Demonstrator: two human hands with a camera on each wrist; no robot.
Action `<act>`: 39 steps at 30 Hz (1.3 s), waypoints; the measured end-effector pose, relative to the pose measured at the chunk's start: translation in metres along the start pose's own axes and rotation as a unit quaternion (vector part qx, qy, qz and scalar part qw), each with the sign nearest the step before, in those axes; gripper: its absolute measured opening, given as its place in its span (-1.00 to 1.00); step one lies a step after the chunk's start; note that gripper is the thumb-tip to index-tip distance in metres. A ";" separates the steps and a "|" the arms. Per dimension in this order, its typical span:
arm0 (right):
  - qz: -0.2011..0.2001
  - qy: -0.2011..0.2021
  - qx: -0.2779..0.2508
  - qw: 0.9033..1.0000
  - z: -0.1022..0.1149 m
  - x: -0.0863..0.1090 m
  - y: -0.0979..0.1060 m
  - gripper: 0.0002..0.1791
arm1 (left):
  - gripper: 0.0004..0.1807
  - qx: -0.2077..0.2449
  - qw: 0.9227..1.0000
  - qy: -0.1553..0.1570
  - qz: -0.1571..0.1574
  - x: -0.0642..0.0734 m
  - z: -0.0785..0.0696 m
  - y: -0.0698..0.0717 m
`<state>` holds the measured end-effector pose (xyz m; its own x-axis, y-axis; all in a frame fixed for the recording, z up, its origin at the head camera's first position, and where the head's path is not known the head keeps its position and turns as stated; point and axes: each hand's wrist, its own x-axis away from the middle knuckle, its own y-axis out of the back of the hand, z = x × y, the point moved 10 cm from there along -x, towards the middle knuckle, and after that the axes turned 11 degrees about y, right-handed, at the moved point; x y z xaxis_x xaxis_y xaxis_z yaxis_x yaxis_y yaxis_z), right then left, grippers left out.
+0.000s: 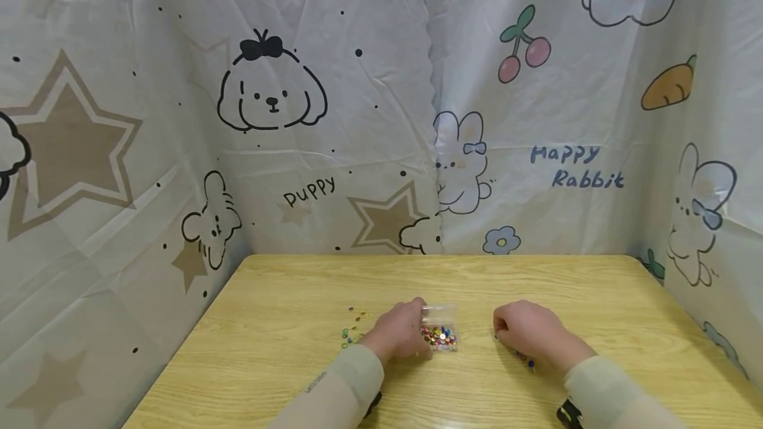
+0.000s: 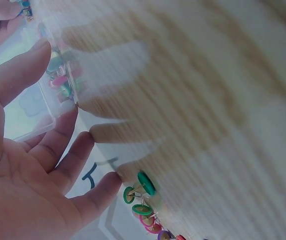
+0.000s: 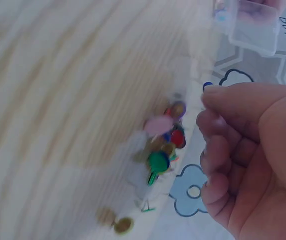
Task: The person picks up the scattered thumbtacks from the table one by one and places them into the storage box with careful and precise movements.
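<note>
Clear on the tabletop (image 1: pixel 286 286), the box (image 1: pixel 441 313) lies at nine o'clock from the right hand (image 1: pixel 530 330), whose fingers pinch a blue pin (image 3: pixel 207 85); the nearer left hand (image 1: pixel 398 331) holds the box, fingers spread.

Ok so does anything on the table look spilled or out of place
Yes, loose thumbtacks lie scattered on the table on either side of the clear box, while others sit inside it. I can't tell whether they were spilled or laid out.
</note>
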<state>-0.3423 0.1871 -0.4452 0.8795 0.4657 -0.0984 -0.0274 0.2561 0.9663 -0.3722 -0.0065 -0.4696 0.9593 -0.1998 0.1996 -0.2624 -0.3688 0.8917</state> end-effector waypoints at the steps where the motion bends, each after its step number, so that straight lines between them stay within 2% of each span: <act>1: -0.002 0.004 -0.004 1.000 0.003 -0.001 -0.001 -0.74 | -0.14 0.002 1.000 0.001 0.000 0.000 0.001 0.000; 7: -0.016 0.045 -0.009 0.999 0.027 -0.014 -0.007 -0.76 | -0.14 0.004 1.000 0.005 0.001 0.001 0.002 0.000; 15: -0.046 0.109 0.004 0.993 0.061 -0.032 -0.007 -0.79 | -0.22 0.001 1.000 -0.011 -0.007 -0.001 -0.003 0.002; 21: -0.027 0.098 0.003 0.995 0.067 -0.036 -0.016 -0.79 | -0.23 -0.010 1.000 -0.015 -0.006 0.000 -0.004 0.001; 29: -0.019 0.091 0.003 0.996 0.069 -0.036 -0.017 -0.82 | -0.20 -0.020 1.000 -0.015 -0.010 -0.002 -0.003 0.001; 34: -0.015 0.068 -0.011 0.998 0.060 -0.034 -0.018 -0.84 | -0.18 -0.026 1.000 -0.007 -0.007 -0.003 -0.001 0.000; 39: -0.028 0.040 -0.015 0.999 0.045 -0.029 -0.010 -0.82 | -0.16 -0.026 1.000 0.000 -0.003 -0.004 -0.001 0.000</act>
<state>-0.3466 0.1329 -0.4409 0.8392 0.5156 -0.1729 0.0062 0.3089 0.9511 -0.3756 -0.0050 -0.4699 0.9606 -0.1983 0.1949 -0.2518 -0.3228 0.9124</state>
